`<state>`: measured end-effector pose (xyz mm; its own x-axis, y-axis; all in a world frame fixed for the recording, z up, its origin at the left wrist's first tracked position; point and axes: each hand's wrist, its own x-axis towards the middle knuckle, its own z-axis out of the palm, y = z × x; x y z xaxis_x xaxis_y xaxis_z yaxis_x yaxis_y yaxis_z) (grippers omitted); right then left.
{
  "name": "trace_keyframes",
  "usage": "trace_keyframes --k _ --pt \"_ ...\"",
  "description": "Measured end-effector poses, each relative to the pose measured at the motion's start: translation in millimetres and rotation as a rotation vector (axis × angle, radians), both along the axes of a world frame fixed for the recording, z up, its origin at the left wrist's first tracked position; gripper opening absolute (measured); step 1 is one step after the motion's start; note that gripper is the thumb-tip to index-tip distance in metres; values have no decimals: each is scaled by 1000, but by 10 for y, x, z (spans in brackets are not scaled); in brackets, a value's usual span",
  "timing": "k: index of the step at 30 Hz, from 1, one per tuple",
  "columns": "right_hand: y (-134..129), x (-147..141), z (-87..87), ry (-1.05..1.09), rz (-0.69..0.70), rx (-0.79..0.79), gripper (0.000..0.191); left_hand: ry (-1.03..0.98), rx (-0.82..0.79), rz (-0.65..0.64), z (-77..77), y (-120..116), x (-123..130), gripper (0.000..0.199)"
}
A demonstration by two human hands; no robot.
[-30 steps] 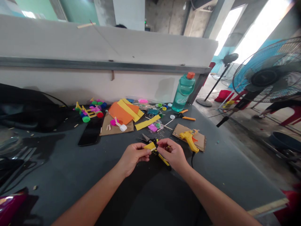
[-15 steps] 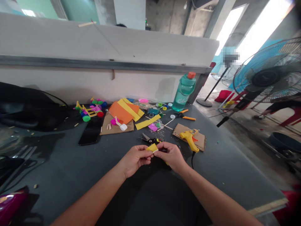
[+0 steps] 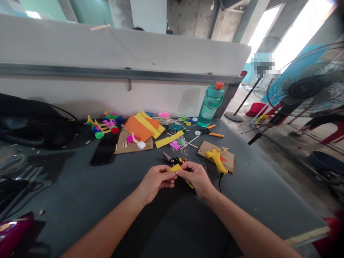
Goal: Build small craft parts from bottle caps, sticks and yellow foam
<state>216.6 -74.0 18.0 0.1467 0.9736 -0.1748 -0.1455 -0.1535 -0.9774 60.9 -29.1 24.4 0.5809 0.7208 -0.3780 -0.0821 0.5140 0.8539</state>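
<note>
A small yellow piece [image 3: 175, 168] is pinched between both hands near the middle of the dark table [image 3: 258, 200]. My left hand [image 3: 159, 181] grips its left side with thumb and fingers. On its right side, my right hand [image 3: 195, 177] holds it the same way. Just beyond the fingers lie black-handled cutters [image 3: 174, 159], partly hidden by the hands. A yellow glue gun [image 3: 217, 160] rests on a cardboard piece [image 3: 230, 161] to the right. Farther back is a yellow strip [image 3: 169, 139].
Orange sheets [image 3: 137, 129] lie on cardboard beside a black phone [image 3: 103, 150]. Toy wheeled frames [image 3: 103, 126] stand back left. A teal bottle [image 3: 211, 105] and orange-handled pliers [image 3: 215, 135] are at the back right. A fan [image 3: 306, 87] stands beyond the table's right side.
Both hands have drawn slightly closer together around the yellow piece. Its white lower edge, seen earlier, is now mostly covered by the fingers.
</note>
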Motion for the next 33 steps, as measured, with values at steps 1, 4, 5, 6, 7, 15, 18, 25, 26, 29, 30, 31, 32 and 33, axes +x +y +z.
trace_keyframes --k 1,4,5,6,7,15,18,25,26,29,30,31,32,33 --pt "0 3 3 2 -4 -3 27 3 14 2 -3 -4 1 16" --pt "-2 16 11 -10 -13 -6 25 4 58 8 -4 -9 5 17" --pt "-3 21 13 -17 -13 -8 25 5 74 11 -1 -10 7 18" --pt "-4 25 16 -24 -13 -11 24 11 91 14 4 -12 8 18" --pt "-5 27 18 -28 -12 -13 23 20 108 17 10 -15 10 18" --pt "-2 15 17 -4 -23 -36 23 133 302 50 45 -48 39 16" --pt "1 10 8 9 -19 -38 23 156 330 57 51 -47 41 15" --pt "5 11 -14 45 -15 -48 25 133 300 75 61 -53 42 19" --pt "5 10 -13 48 -15 -50 26 129 294 76 62 -54 43 19" --pt "-1 5 4 45 -13 -55 28 118 277 82 63 -51 43 19" --pt "-3 4 13 40 -9 -54 28 116 271 87 62 -48 42 18" --pt "-5 3 22 34 -2 -51 28 115 265 92 61 -45 40 18" --pt "-7 3 30 28 8 -47 28 114 258 96 60 -41 37 18" --pt "-8 3 36 22 18 -43 29 113 252 100 60 -37 34 18"
